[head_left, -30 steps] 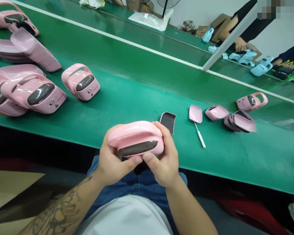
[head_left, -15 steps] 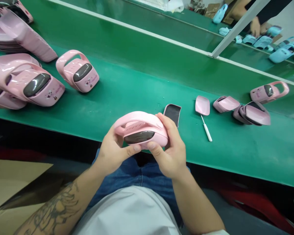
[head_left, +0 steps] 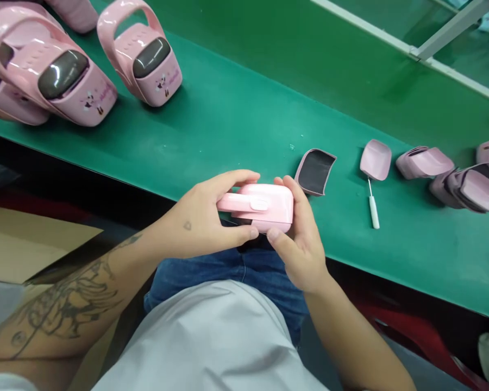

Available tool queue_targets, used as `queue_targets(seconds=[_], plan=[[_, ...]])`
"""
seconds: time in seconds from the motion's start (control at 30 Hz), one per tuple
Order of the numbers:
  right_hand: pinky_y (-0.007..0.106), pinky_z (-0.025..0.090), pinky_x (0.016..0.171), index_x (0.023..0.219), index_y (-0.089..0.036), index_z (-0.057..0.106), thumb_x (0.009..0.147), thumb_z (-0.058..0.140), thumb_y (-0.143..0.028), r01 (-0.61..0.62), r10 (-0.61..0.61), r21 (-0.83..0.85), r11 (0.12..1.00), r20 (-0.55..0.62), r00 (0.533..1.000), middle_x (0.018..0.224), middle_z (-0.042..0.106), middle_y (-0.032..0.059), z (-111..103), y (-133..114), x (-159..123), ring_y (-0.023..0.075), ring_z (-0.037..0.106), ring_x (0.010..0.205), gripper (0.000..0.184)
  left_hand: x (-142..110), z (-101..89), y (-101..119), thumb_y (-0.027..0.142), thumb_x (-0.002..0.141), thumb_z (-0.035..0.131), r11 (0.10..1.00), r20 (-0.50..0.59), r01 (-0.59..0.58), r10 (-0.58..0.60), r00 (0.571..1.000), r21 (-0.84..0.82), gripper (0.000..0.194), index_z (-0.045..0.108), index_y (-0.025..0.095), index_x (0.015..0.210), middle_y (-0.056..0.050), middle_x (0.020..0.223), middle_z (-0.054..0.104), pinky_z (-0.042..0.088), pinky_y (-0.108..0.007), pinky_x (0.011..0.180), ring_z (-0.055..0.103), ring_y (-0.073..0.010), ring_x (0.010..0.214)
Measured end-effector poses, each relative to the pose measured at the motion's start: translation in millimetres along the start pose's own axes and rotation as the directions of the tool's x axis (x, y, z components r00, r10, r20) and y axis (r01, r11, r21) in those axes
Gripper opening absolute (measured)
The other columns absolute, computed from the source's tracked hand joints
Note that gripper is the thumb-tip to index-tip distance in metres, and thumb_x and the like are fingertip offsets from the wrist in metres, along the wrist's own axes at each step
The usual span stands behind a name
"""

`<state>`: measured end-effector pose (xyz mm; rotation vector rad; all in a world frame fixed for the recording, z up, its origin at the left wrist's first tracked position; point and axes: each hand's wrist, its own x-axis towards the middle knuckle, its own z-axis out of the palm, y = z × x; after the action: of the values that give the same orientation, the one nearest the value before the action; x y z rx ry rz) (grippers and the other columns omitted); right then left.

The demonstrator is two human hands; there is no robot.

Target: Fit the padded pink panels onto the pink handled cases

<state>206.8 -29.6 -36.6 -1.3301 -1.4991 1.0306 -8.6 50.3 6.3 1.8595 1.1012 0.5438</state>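
Between my two hands, over the table's front edge, is a glossy pink plastic housing with a loop handle point(head_left: 272, 203); its side faces up. My left hand point(head_left: 212, 214) grips the handle end, thumb on the near side and fingers over the far side. On the other end, my right hand point(head_left: 303, 239) has its thumb pressed against the near lower edge and its fingers behind. Just beyond the right fingers lies a pink curved shell with a dark lining point(head_left: 315, 171). The housing's dark window is mostly turned out of sight.
Similar pink housings point(head_left: 79, 89) stand at the left of the green table point(head_left: 228, 125), one apart from the group point(head_left: 158, 70). To the right lie a small pink cup-shaped part point(head_left: 375, 159), a white-handled screwdriver point(head_left: 374, 212) and stacked pink shells point(head_left: 426, 162). A metal frame point(head_left: 375, 32) runs behind.
Both hands have turned the housing, so its side with the handle joint now faces up instead of the window. My left hand has shifted over the handle. The camera view has moved.
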Motion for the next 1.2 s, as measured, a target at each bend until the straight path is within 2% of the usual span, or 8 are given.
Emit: queue_targets(seconds=[0.17,0.33,0.53,0.63,0.73,0.87,1.07,1.2], plan=[[0.058,0.049,0.128,0.168,-0.031,0.034,0.095,0.075,-0.048,-0.147,0.165,0.161,0.976,-0.105,0.981,0.178,0.038,0.0101,17.3,-8.4,-5.0,0.0364,0.046,0.16,0.085,-1.9,1.6,6.6,0.046,0.076,0.092,0.998,0.005,0.054,-0.054,0.999,0.023,0.089,0.06,0.023,0.156,-0.009,0.154,0.069,0.058,-0.04,0.116,0.069,-0.032,0.136],[0.054,0.057,0.12,0.164,-0.031,0.038,0.092,0.075,-0.039,-0.176,0.202,0.184,0.967,-0.129,0.971,0.174,0.043,0.0101,20.9,-13.0,-1.7,0.0356,0.052,0.156,0.081,-2.0,6.5,1.1,0.049,0.076,0.092,0.997,-0.015,-0.046,0.047,0.999,0.069,0.087,0.063,0.027,0.155,-0.007,0.163,0.062,0.049,-0.049,0.126,0.058,-0.0376,0.151],[0.052,0.066,0.105,0.161,-0.031,0.042,0.09,0.071,-0.034,-0.169,0.179,0.095,0.981,-0.115,0.977,0.167,0.051,0.0122,16.6,-7.7,0.8,0.035,0.064,0.141,0.076,-2.7,13.1,-5.0,0.053,0.079,0.089,0.986,-0.046,-0.096,0.103,0.994,0.137,0.074,0.069,0.032,0.147,-0.003,0.14,0.077,0.058,-0.049,0.11,0.073,-0.0351,0.125],[0.049,0.067,0.101,0.158,-0.03,0.045,0.088,0.07,-0.032,-0.178,0.194,0.123,0.976,-0.124,0.973,0.165,0.053,0.0123,17.0,-10.6,2.6,0.0337,0.067,0.136,0.074,-1.9,14.7,-4.6,0.052,0.081,0.088,0.975,-0.07,-0.139,0.154,0.986,0.175,0.067,0.071,0.032,0.143,-0.003,0.139,0.078,0.056,-0.048,0.112,0.072,-0.0345,0.127],[0.047,0.069,0.096,0.155,-0.031,0.045,0.088,0.069,-0.032,-0.195,0.212,0.148,0.97,-0.112,0.971,0.162,0.055,0.0123,18.1,-16.4,4.5,0.0323,0.07,0.129,0.072,0.1,14.7,-3.5,0.048,0.082,0.088,0.98,-0.062,-0.148,0.157,0.986,0.136,0.073,0.067,0.03,0.149,-0.004,0.144,0.075,0.057,-0.046,0.113,0.069,-0.0345,0.134],[0.044,0.069,0.089,0.152,-0.032,0.045,0.087,0.068,-0.033,-0.226,0.242,0.146,0.963,-0.099,0.965,0.152,0.06,0.012,18.1,-21.9,5.9,0.0303,0.072,0.12,0.069,2.4,13.7,0.2,0.043,0.082,0.088,0.989,-0.034,-0.143,0.144,0.989,0.049,0.066,0.07,0.029,0.145,-0.005,0.137,0.076,0.061,-0.043,0.103,0.072,-0.0311,0.123],[0.049,0.068,0.095,0.158,-0.033,0.037,0.092,0.064,-0.041,-0.213,0.221,0.12,0.97,-0.057,0.974,0.155,0.057,0.0126,18.2,-17.0,7.2,0.0328,0.07,0.128,0.071,4.7,18.0,8.8,0.035,0.075,0.093,0.998,-0.103,-0.01,0.003,0.995,-0.065,0.058,0.075,0.03,0.129,-0.002,0.123,0.077,0.063,-0.041,0.094,0.073,-0.0279,0.108],[0.052,0.068,0.101,0.162,-0.033,0.038,0.095,0.07,-0.049,-0.203,0.211,0.185,0.962,-0.024,0.977,0.165,0.053,0.0129,10.0,-15.8,8.6,0.035,0.068,0.136,0.076,3.4,21.5,5.6,0.038,0.08,0.091,0.997,-0.122,-0.074,0.07,0.99,-0.032,0.057,0.072,0.027,0.133,-0.005,0.124,0.076,0.062,-0.04,0.093,0.073,-0.0264,0.106]])
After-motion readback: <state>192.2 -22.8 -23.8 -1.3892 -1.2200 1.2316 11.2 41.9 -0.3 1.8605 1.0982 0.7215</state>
